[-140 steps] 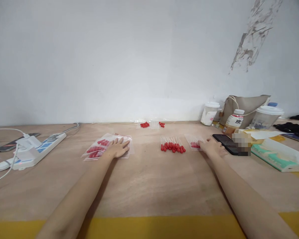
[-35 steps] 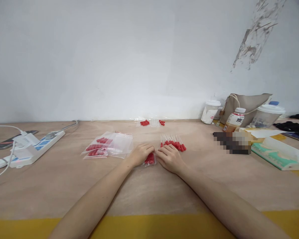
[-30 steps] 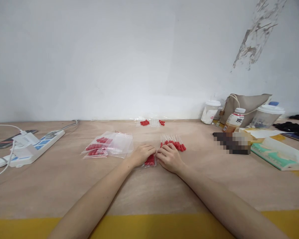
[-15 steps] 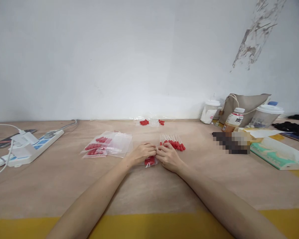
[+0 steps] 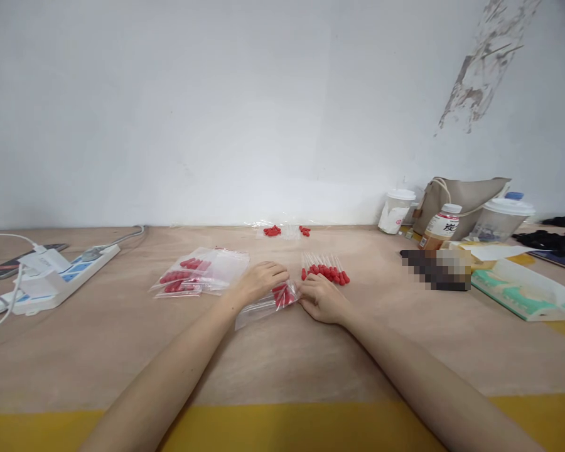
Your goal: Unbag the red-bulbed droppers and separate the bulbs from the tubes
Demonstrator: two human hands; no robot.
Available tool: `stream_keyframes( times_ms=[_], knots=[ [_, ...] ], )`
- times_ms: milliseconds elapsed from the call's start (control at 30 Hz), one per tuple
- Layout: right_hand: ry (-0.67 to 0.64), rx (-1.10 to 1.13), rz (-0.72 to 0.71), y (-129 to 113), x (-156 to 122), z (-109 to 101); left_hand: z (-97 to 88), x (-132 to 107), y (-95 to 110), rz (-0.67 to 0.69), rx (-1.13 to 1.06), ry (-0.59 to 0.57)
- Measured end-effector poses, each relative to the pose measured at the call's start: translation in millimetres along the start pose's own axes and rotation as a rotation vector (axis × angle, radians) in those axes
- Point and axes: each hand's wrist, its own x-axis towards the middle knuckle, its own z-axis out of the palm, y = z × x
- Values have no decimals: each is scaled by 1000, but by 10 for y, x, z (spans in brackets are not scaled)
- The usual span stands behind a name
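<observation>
A clear plastic zip bag [image 5: 263,306] with red-tipped pieces inside lies between my hands, its long end slanting toward the lower left. My right hand [image 5: 324,299] pinches the bag's right end. Across its upper side curl the fingers of my left hand [image 5: 264,280], pressed together; the thumb is hidden. Just behind my right hand lies a row of thin pale sticks with red bulb tips [image 5: 327,272]. To the left of my left hand is a pile of filled clear zip bags [image 5: 183,276], overlapping flat bags [image 5: 233,265].
Near the wall lie clear wrappers with small red pieces [image 5: 272,231]. At left is a white power strip [image 5: 87,271] with plugs and cables. On the right stand a lidded cup [image 5: 396,212], a bottle [image 5: 441,226], a grey bag [image 5: 475,194] and a green-and-white box [image 5: 522,292].
The zip bag has turned and now shows more of its length toward the lower left. My left hand has shifted slightly up and left, and the hands are a little farther apart.
</observation>
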Motion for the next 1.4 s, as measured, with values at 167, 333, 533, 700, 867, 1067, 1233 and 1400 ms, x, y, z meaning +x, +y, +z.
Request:
stream_keyframes(
  times_ms=[167, 333, 533, 700, 867, 1067, 1233, 1400],
  knots=[
    [48, 288, 269, -11, 5, 43, -11, -217, 213, -259, -294, -30],
    [-32, 269, 272, -43, 85, 74, 1, -474, 369, -258, -420, -20],
    [28, 324, 265, -151, 131, 77, 151, -440, 320, -282, -461, 101],
    [5, 442, 258, -165, 119, 27, 243, -435, 243, -345, -501, 153],
    [-7, 467, 435, -171, 111, 32, 249, -452, 252, -372, -533, 161],
    [49, 652, 434, -229, 116, 116, 239, -457, 258, -368, -558, 172],
    [59, 650, 399, -220, 129, 148, 248, -469, 257, -411, -628, 138],
    [104, 637, 408, -128, 111, 67, 251, -488, 239, -470, -648, 123]
  ],
)
